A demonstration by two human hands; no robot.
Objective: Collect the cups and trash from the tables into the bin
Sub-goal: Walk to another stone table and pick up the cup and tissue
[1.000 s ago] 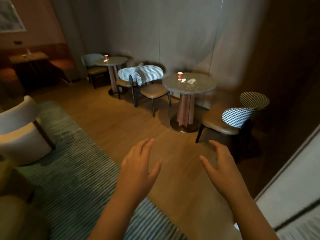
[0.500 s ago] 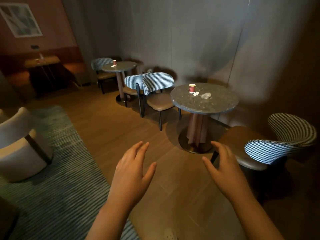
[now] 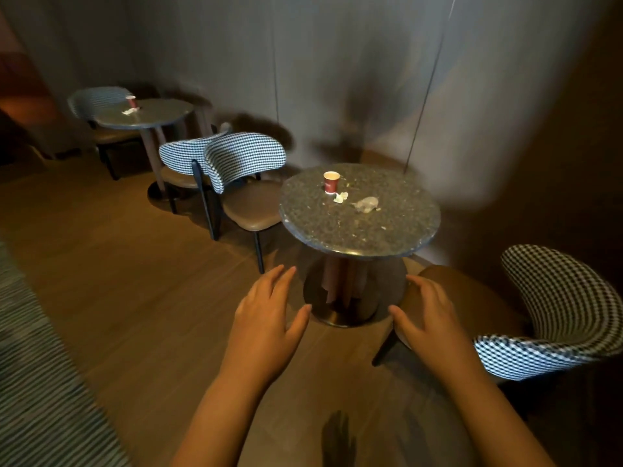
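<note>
- Red paper cup (image 3: 331,182): stands upright on the near round table (image 3: 387,246), on the far-left part of the top. Its long axis is vertical and the rim faces up. Contents cannot be told.
- White scrap (image 3: 340,197): a small crumpled piece, just beside the cup's base on the near-right side. Whether they touch cannot be told.
- Clear crumpled wrapper (image 3: 366,203): lies flat toward the table's centre, right of the white scrap and apart from it.
- Crumbs or specks are scattered on the stone top; too small to identify.
- Left hand (image 3: 264,326): empty, palm down, fingers loosely spread, held over the floor short of the table's near edge.
- Right hand (image 3: 429,323): empty, palm down, fingers relaxed and slightly curled, over the seat edge of the near checked chair (image 3: 569,308); contact with the seat cannot be confirmed.
- Governing relation: all three items lie ahead of and above both hands, across the table top. The cup sits roughly between the two hands in line, a little toward the left one; the wrapper sits nearer the right one. Judgement: left hand suits the cup, right hand the wrapper and scrap.
- Risk, as judged: a sideways knock would tip the cup.
- Far round table (image 3: 148,121): carries a second red cup (image 3: 131,101) and a white scrap of litter (image 3: 129,111), well apart from the hands.
- No bin is in view.
- Collection not yet begun at either table.
</note>
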